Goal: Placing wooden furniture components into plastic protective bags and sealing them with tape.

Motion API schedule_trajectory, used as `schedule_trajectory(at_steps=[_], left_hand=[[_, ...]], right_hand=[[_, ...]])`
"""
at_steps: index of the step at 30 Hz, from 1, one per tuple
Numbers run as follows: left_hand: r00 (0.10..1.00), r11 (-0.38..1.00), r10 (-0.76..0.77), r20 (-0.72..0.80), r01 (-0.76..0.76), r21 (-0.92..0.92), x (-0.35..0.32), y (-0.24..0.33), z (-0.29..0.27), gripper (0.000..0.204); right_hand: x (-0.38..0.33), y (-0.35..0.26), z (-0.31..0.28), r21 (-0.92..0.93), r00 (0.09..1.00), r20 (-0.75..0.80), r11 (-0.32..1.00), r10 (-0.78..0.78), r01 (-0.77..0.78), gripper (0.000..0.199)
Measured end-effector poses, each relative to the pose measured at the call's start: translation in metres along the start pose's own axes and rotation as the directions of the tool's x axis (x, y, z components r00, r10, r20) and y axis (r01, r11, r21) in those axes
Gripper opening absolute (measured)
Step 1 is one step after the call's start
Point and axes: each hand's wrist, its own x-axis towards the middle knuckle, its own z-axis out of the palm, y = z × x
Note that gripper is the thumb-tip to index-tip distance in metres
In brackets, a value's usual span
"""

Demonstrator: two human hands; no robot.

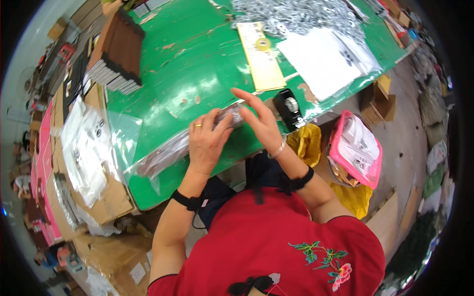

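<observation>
A long, narrow brown piece in a clear plastic bag (pixel 165 154) lies slantwise along the near edge of the green table. My left hand (pixel 206 140), with a ring on one finger, grips it near its right end, fingers curled over the top. At that same end, my right hand (pixel 261 123) has its index finger stretched out and its thumb close to the plastic; its fingers are apart. Just beyond the right hand stands a black tape dispenser (pixel 289 108). What lies under my left palm is hidden.
Yellow paper sheets (pixel 262 64) bear a tape roll (pixel 263 44). Beside them lie white plastic bags (pixel 323 61) and a heap of metal parts (pixel 301 15). Stacked brown panels (pixel 118 52) stand far left, more bags (pixel 86 148) on cardboard. A pink basket (pixel 377 160) sits right.
</observation>
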Motion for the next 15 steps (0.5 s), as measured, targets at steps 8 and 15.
schedule_trajectory(at_steps=[8,15], left_hand=[[0.999,1.000,-0.013,-0.033,0.012,-0.025,0.003,0.022,0.008,0.036],[0.999,1.000,-0.010,-0.038,0.010,-0.019,0.002,0.060,0.020,0.033]], right_hand=[[-0.062,-0.019,-0.130,-0.597,0.961,-0.273,0.790,-0.034,-0.141,0.046],[-0.043,0.005,-0.132,-0.644,0.992,-0.123,0.757,0.041,-0.112,0.043]])
